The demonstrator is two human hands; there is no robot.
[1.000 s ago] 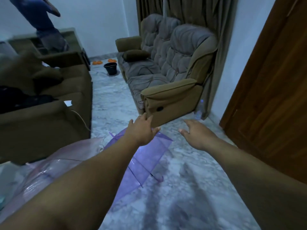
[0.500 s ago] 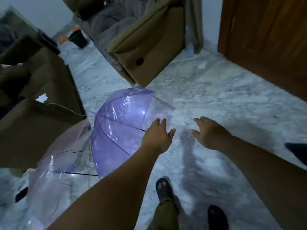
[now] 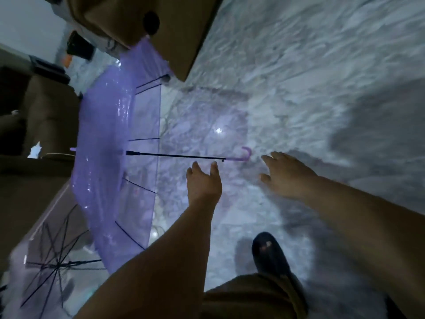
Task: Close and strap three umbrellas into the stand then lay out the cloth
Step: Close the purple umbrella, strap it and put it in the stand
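An open see-through purple plastic umbrella [image 3: 110, 143] lies on its side on the pale marbled stone floor [image 3: 310, 77], canopy to the left, its thin black shaft [image 3: 174, 155] running level to the right and ending in a curved purple hook handle [image 3: 244, 155]. The canopy's top edge sits right against the corner of a tan upholstered sofa [image 3: 147, 24] w/ a dark round knob on its side; the sofa is cut off by the top of the picture.

The person's left hand [image 3: 203, 183] reaches fwd just below the shaft, fingers loosely spread, empty — fingertips near the shaft's handle end but not touching it. The right hand [image 3: 287, 176] is out to the right of the hook handle, palm down, fingers apart, also holding nothing; near the handle, a gap between them.

Lower left, a second open clear umbrella with black ribs [image 3: 53, 263] lies beside the purple one — its canopy is so transparent and blurred the outline is hard to trace, and it runs off the frame edge. Whether the two canopies touch, can't tell.

A brown armchair [image 3: 41, 116] fills the left side, mostly in shadow. Bottom centre, one foot in a dark slip-on shoe [image 3: 270, 254] stands on the floor, w/ an olive-brown trouser leg [image 3: 253, 295] below it.

Upper-left background is smeared — a dark object and something orange, not identifiable.
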